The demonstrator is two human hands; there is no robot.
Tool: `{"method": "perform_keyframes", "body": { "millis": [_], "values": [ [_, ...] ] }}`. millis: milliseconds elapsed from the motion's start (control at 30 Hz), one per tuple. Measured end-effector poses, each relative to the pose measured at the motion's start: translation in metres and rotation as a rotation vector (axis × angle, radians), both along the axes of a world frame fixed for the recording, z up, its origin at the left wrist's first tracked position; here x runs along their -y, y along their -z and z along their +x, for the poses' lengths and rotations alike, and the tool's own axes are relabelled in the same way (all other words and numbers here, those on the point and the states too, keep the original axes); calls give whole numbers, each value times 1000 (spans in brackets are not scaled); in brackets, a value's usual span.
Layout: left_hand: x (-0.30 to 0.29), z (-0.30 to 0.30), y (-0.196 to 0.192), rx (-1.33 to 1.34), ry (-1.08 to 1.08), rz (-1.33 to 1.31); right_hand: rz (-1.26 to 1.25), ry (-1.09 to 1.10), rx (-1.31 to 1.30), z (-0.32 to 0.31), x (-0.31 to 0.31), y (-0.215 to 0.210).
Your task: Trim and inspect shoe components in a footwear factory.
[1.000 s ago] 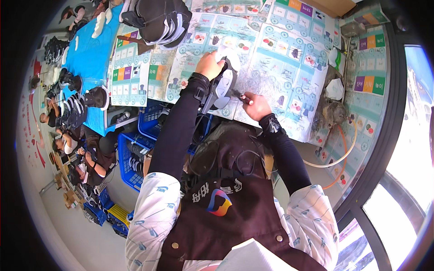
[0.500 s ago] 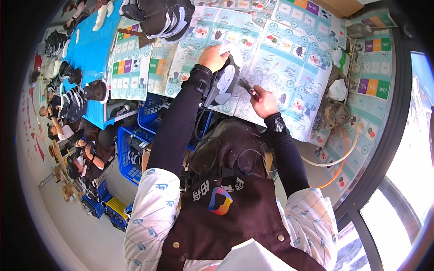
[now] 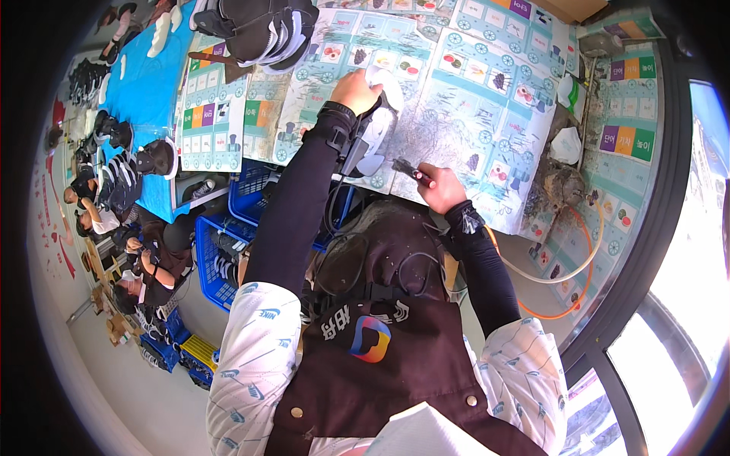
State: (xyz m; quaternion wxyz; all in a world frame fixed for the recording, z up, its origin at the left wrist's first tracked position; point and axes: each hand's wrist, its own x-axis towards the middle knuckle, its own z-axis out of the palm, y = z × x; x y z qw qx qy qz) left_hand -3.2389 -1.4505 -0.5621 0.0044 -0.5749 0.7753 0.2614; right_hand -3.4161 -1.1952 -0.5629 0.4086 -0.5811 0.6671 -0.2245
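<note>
My left hand [image 3: 354, 93] grips a shoe [image 3: 374, 135] with a white sole and a grey and black upper, held over the paper-covered table. The palm side of that hand is hidden. To the right, my right hand [image 3: 442, 189] is closed round the handle of a small dark-bristled brush [image 3: 411, 172]. The bristles point left toward the shoe, and a small gap shows between them. Dark smudges mark the paper [image 3: 449, 114] near the brush.
Several black shoes [image 3: 262, 34] stand at the table's far left. Blue crates [image 3: 215, 262] with shoes are at my left. A pale hose [image 3: 563, 280] and an orange hose [image 3: 555, 313] curve at the right. Co-workers [image 3: 156, 262] sit farther left, by a blue-covered table [image 3: 148, 91].
My right hand has drawn the brush nearer to me and slightly left. My left hand keeps its grip on the shoe; the whole view has shifted a little.
</note>
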Motion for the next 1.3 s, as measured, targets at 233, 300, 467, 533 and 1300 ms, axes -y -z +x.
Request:
{"method": "perform_keyframes", "body": {
  "millis": [233,300,467,533,1300],
  "values": [
    [25,-15,17,81,-44,40,-96,188,-83,-6,5,-5],
    [33,-24,19,79,-30,22,0,88,-41,-4,-2,-13],
    [46,-22,13,174,108,29,56,62,137,0,-11,-37],
    [41,-15,3,174,165,-45,60,137,213,-12,-14,-52],
    [-54,-13,-84,-204,208,-298,-117,183,-12,8,18,-1]
  ]
}}
